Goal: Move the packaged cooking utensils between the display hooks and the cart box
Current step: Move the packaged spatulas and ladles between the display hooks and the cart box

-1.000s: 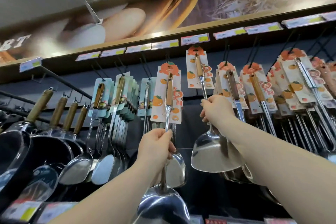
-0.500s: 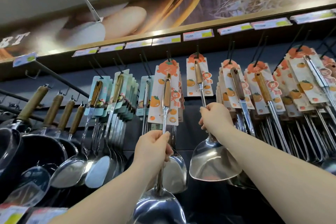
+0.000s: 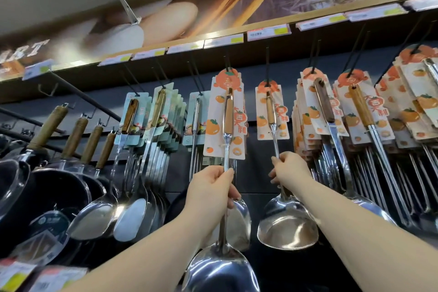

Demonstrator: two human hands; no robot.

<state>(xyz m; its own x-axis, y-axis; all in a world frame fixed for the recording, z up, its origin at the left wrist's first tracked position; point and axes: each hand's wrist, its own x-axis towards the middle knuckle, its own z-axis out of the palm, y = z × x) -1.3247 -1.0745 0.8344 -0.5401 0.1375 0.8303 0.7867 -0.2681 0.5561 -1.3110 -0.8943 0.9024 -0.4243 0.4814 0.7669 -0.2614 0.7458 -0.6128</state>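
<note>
- My left hand [image 3: 211, 193] curls its fingers [image 3: 222, 176] round the shank of a wooden-handled steel spatula on an orange-printed card [image 3: 228, 125], whose top is at a black display hook [image 3: 226, 64].
- My right hand [image 3: 288, 169] grips a matching spatula [image 3: 272, 116] the same way.
- I judge both rigid, blade-heavy and slick, so I would grip just below the card.
</note>
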